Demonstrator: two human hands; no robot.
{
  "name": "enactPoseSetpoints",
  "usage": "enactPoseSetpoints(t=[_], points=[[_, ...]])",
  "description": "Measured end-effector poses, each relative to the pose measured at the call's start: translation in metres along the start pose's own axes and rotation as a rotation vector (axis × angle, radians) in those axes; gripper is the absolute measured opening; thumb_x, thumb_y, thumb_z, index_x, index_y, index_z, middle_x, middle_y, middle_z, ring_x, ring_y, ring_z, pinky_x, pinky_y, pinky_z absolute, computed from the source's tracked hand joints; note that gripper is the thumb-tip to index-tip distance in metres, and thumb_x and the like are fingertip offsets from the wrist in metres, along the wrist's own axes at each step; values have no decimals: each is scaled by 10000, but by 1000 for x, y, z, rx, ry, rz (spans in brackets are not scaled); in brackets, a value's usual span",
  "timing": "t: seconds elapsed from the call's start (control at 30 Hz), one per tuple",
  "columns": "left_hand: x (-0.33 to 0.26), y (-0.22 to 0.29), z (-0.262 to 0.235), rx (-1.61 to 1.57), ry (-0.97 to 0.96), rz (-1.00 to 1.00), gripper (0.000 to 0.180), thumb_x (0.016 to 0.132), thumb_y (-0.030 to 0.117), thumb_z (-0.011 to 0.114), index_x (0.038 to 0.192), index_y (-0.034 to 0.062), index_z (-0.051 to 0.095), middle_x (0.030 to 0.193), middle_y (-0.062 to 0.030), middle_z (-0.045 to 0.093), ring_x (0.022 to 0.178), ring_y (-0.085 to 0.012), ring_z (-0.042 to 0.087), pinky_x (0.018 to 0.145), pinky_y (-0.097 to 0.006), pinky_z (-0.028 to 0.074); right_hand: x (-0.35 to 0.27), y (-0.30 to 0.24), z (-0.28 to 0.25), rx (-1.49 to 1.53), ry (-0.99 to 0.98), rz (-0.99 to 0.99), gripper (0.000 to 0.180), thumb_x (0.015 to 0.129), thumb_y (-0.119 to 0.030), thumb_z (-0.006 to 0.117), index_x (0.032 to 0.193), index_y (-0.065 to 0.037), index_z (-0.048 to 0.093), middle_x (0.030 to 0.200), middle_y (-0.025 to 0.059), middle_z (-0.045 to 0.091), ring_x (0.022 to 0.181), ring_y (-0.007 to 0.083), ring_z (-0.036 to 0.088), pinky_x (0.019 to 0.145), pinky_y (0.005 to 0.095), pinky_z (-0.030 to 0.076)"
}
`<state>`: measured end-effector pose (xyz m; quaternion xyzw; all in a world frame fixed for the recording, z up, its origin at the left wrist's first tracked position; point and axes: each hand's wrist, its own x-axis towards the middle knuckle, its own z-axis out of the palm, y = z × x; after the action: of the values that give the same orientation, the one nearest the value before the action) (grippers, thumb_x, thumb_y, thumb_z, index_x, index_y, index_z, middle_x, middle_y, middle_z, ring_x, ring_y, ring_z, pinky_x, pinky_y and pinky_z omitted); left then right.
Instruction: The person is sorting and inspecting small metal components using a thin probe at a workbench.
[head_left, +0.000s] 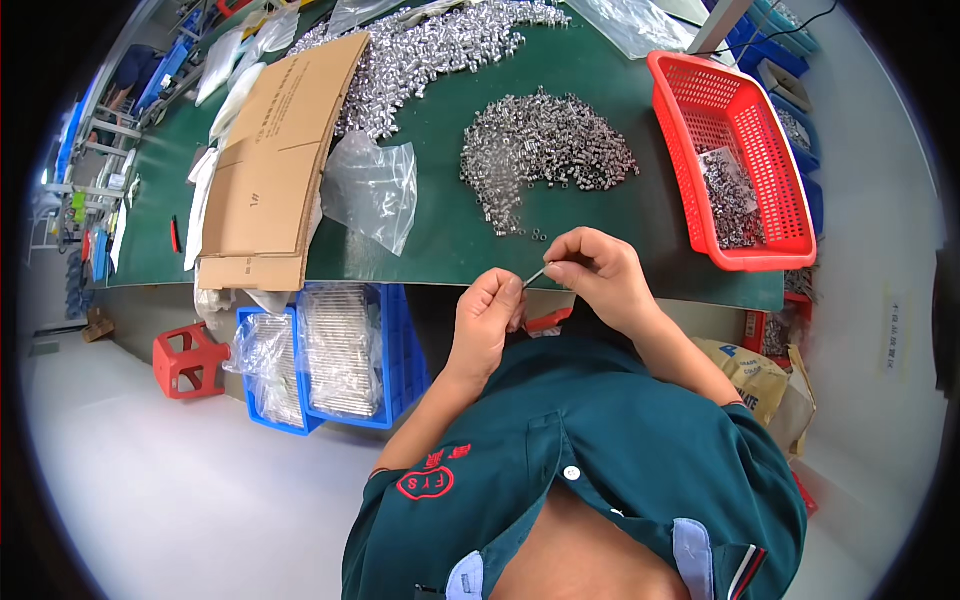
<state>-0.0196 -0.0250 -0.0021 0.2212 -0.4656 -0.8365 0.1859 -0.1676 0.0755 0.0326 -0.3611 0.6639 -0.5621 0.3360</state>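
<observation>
A thin, straight, dull metallic rod [536, 278] spans the gap between the person's two hands, just off the near edge of the green surface [440, 225]. The left hand [490, 312] is pinched on its lower end, thumb against curled fingers; the right hand [602, 275] pinches the upper end between thumb and forefinger. Both ends vanish under the fingertips, so their shape cannot be told.

Beyond lies a heap of small, shiny metal rings [575, 145], a few strayed toward the hands. Behind it spreads a larger pile of brighter, silvery pieces [430, 60], cut off at the top and partly covered by a flat, smooth brown cardboard sheet [280, 160]. A crinkled clear plastic bag [365, 190] lies beside the cardboard. To the right, a red basket [787, 150] of perforated plastic holds more small metal parts [735, 205], too fine to make out singly. Below, blue plastic crates [405, 355] sit partly hidden under the surface.
</observation>
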Motion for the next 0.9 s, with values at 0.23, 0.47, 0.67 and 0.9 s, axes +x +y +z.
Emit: enactPoseSetpoints(t=[0.23, 0.47, 0.67, 0.9], points=[[0, -1, -10, -240, -147, -161, 222, 956, 225, 514, 811, 58, 505, 638, 34, 437, 548, -61, 371, 523, -212, 317, 3, -8, -8, -99, -94, -181, 107, 774, 27, 657, 868, 6, 612, 792, 21, 587, 742, 75, 551, 655, 209, 461], [0, 3, 3, 42, -8, 27, 211, 968, 207, 494, 826, 53, 518, 649, 35, 455, 566, -41, 386, 531, -195, 319, -2, -5, 4, -28, 7, -39, 131, 780, -32, 692, 879, 1, 614, 767, 13, 607, 698, 66, 555, 631, 212, 468], [0, 1, 0, -13, -8, -22, 212, 963, 200, 498, 815, 49, 508, 625, 27, 442, 554, -45, 375, 521, -197, 312, -4, -5, 6, -30, -128, 115, 164, 781, -34, 686, 930, 5, 628, 801, 27, 626, 744, 78, 583, 663, 235, 484], [4, -2, -15, -88, 118, -21, 195, 956, 173, 498, 812, 41, 506, 574, 17, 405, 501, -60, 358, 495, -220, 317, 15, 24, -13, -607, 185, -202, 153, 732, -79, 693, 868, -33, 643, 797, 92, 612, 742, 251, 615, 668, 340, 500]])
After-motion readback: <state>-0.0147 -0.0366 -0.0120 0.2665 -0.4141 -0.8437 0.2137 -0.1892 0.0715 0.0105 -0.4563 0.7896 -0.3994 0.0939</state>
